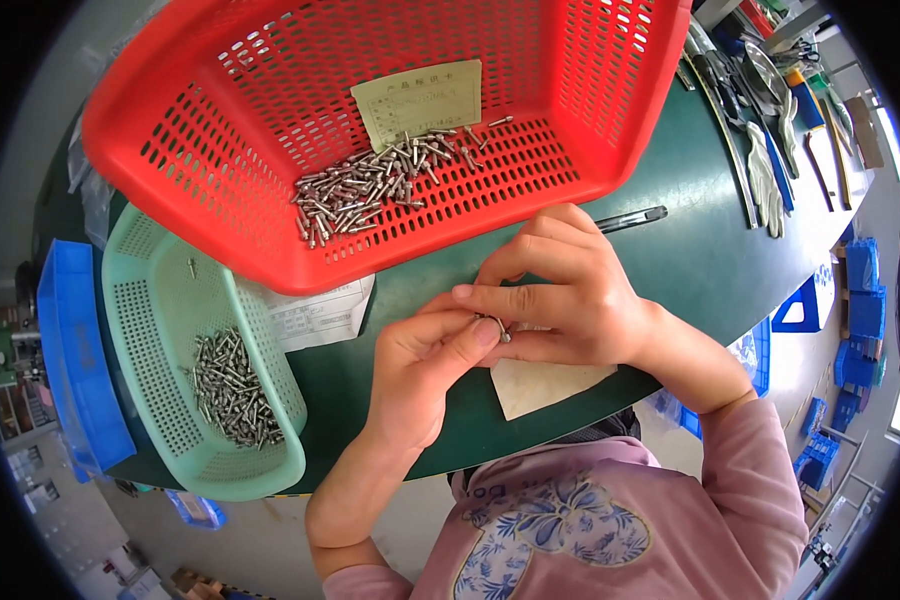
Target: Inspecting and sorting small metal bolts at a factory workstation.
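Note:
Both my hands meet over the green table, fingers closed around a small shiny metal part (503,333). My left hand (425,360) pinches it between thumb and fingers. My right hand (570,290) grips it from the other side, its fingers curled over and partly hiding it. Just beyond the hands stands a red perforated basket (510,215), with a pile of small metal pins (370,185) and a paper card (420,100) inside. To the left, a pale green basket (150,340) holds a heap of similar metal pins (235,390).
A paper sheet (320,315) lies between the baskets, and a beige paper (545,385) sits under my right hand. A black pen (632,218) rests beside the red basket. Tools and white gloves (765,185) lie far right. A blue bin (80,355) stands at the left edge.

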### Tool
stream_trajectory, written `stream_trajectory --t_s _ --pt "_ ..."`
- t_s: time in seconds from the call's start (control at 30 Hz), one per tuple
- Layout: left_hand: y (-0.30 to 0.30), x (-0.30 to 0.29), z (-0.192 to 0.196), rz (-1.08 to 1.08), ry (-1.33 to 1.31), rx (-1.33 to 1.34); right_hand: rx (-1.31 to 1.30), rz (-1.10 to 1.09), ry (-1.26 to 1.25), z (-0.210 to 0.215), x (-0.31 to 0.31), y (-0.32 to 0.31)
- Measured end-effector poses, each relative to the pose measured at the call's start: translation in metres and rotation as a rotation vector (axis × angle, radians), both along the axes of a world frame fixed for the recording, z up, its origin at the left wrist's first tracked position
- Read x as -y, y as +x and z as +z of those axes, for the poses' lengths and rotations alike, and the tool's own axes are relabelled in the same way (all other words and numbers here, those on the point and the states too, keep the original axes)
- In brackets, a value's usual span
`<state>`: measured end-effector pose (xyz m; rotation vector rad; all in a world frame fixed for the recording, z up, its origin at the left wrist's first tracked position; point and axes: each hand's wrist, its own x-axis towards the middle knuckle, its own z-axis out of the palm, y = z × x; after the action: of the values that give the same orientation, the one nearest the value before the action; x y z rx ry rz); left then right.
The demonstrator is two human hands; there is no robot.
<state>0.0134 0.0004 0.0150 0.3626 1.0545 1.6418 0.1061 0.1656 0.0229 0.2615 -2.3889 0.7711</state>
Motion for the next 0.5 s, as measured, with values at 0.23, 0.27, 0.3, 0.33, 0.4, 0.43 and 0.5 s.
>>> stream_trajectory --t_s 0.23,0.27,0.3,0.33,0.4,0.43,0.5 --pt "-0.0005 0.0029 -0.0035 -0.032 -0.054 0.247 -0.040 -0.033 0.012 -0.0030 -0.0019 -0.0005" --pt "-0.0005 0.0033 -0.0037 -0.035 -0.057 0.248 -0.069 -0.022 0.021 -0.0041 -0.0026 -0.0009" --pt "-0.0006 0.0041 -0.0039 -0.045 -0.035 0.244 -0.068 -0.024 0.019 -0.0058 -0.0032 -0.0018" --pt "-0.0007 0.0048 -0.0039 -0.054 -0.012 0.239 -0.077 -0.010 -0.003 -0.0079 -0.0038 -0.0026" --pt "-0.0024 0.0024 0.0004 -0.053 0.013 0.287 -0.086 0.002 -0.023 -0.0087 -0.0039 -0.0028" --pt "-0.0033 0.0012 0.0020 -0.050 0.039 0.333 -0.085 0.003 -0.057 -0.0083 -0.0042 -0.0027" --pt "-0.0047 0.0022 0.0029 -0.064 0.044 0.327 -0.085 0.003 -0.089 -0.0077 -0.0045 -0.0025"
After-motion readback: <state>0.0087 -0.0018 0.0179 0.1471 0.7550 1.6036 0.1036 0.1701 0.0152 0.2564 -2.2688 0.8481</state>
